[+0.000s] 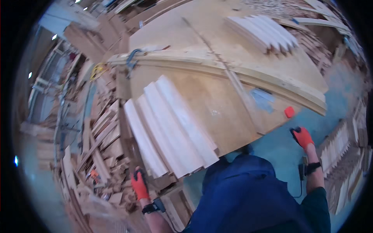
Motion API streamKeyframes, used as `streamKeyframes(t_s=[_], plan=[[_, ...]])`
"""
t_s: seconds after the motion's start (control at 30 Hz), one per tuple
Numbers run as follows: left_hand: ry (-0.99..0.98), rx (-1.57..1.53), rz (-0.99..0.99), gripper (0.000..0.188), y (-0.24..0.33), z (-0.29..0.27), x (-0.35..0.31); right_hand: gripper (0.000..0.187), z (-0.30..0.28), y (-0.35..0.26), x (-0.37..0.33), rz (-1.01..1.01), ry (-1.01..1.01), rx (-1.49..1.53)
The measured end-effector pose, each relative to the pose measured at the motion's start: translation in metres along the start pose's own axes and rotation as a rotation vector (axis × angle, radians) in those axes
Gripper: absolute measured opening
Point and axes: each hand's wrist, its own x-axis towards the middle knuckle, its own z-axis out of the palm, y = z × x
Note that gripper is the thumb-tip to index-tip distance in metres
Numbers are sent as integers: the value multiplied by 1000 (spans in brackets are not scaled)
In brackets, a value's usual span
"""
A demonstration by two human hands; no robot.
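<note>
Orange gloves with dark fingertips cover both my hands. Near the lower left corner of the stacked pale boards, my left hand hangs over the scrap side, its fingers loosely bent and apart, with nothing visible in them. Those long white-faced boards lie side by side on the left of the wooden table. Out past the table's right front edge, my right hand is held over the floor. Its fingers are loosely curled, somewhat blurred, and no object shows in them. Closest to it on the tabletop is a small red object.
A long wooden beam crosses the table, with a blue clamp at its left end. Another board stack sits at the far right. Wood offcuts crowd the left. Piled boards stand at right. Bluish sheets lie near the red object.
</note>
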Motion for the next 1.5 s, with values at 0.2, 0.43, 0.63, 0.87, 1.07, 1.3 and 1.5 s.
streamKeyframes(t_s=[0.2, 0.43, 0.63, 0.87, 1.07, 1.3, 1.5], plan=[[51, 100, 77, 39, 68, 42, -57, 46, 57, 100, -9, 102, -314, 55], [141, 4, 19, 40, 39, 46, -81, 36, -1, -23, 23, -150, 209, 57], [93, 177, 279, 37, 186, 108, -128, 28, -31, -154, 58, -290, -50, 278], [-35, 389, 496, 56, 215, 177, -142, 104, 76, -299, -1, -873, -603, 208], [-87, 441, 480, 62, 188, 175, -158, 125, 109, -341, -24, -892, -787, 31], [-200, 350, 574, 63, 189, 186, -135, 114, 89, -331, -81, -930, -632, -270], [-328, 319, 728, 70, 200, 201, -110, 109, 77, -343, -98, -833, -632, -367]])
